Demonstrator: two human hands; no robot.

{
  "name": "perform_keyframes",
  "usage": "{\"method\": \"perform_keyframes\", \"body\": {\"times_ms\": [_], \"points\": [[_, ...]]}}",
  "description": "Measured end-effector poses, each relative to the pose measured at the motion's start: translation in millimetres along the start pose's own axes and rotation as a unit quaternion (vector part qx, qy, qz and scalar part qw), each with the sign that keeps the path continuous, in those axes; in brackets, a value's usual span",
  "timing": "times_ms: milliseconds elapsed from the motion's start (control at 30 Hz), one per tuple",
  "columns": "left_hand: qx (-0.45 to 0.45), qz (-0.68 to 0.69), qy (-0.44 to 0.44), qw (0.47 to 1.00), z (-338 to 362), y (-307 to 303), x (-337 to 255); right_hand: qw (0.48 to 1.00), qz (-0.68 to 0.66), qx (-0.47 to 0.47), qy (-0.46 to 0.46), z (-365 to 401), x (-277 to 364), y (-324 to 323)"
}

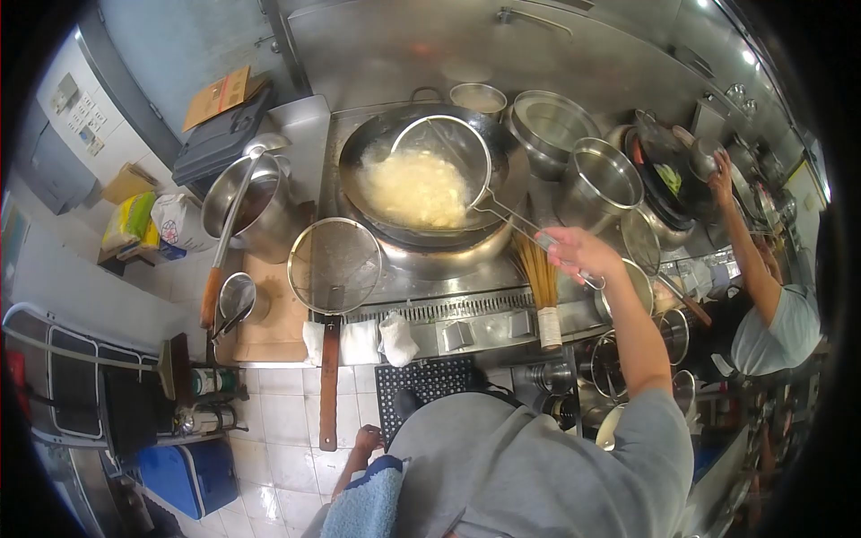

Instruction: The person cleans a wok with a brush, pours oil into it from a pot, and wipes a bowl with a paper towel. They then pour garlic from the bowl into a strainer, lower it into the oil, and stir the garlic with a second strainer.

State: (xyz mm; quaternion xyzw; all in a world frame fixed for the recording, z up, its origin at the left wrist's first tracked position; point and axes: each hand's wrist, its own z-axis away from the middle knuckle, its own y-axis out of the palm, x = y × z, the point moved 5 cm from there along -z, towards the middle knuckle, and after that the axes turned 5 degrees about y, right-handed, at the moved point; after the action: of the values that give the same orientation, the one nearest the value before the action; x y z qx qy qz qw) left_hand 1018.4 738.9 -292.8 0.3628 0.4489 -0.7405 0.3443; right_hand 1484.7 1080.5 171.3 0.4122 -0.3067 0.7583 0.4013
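Note:
My right hand (578,251) is closed around the metal handle of a round wire-mesh strainer (491,161). The strainer's hoop lies over a large black wok (352,154), its lower part among pale yellow, bubbling food (417,186). What the food is, I cannot make out. My left hand (366,438) hangs low beside my body, near a blue towel (366,502), and its fingers are too small to read. A second mesh strainer with a wooden handle (330,386) rests in front of the wok to the left.
Left of the wok stands a steel pot (220,202) with a ladle (235,211) across it. More steel pots (603,175) are at the right, near a bamboo brush (541,278). A co-worker's arm (752,242) reaches over another wok (659,184). White cloths (360,342) lie at the stove's front.

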Motion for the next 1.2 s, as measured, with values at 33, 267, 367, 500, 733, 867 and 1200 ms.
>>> {"method": "perform_keyframes", "body": {"times_ms": [33,267,367,500,733,867,1200], "points": [[0.001,-0.001,0.018,1.000,-1,0,0,1.000,-0.007,0.001,0.001,3,2,2],[-0.016,0.060,-0.106,0.992,0,-8,-17,0.996,0.078,-0.031,-0.010,21,25,13],[-0.023,0.065,-0.123,0.990,5,-7,-17,0.988,0.147,-0.046,-0.013,30,37,17],[-0.001,0.025,-0.118,0.993,8,-2,-6,0.962,0.253,-0.105,-0.009,45,52,26],[-0.010,0.091,-0.147,0.985,16,3,-2,0.902,0.373,-0.180,-0.124,67,61,23],[0.006,0.079,-0.110,0.991,12,1,-4,0.895,0.398,-0.180,-0.089,86,75,32],[0.101,-0.013,-0.039,0.994,-7,2,9,0.867,0.436,-0.167,-0.173,96,59,41]]}}
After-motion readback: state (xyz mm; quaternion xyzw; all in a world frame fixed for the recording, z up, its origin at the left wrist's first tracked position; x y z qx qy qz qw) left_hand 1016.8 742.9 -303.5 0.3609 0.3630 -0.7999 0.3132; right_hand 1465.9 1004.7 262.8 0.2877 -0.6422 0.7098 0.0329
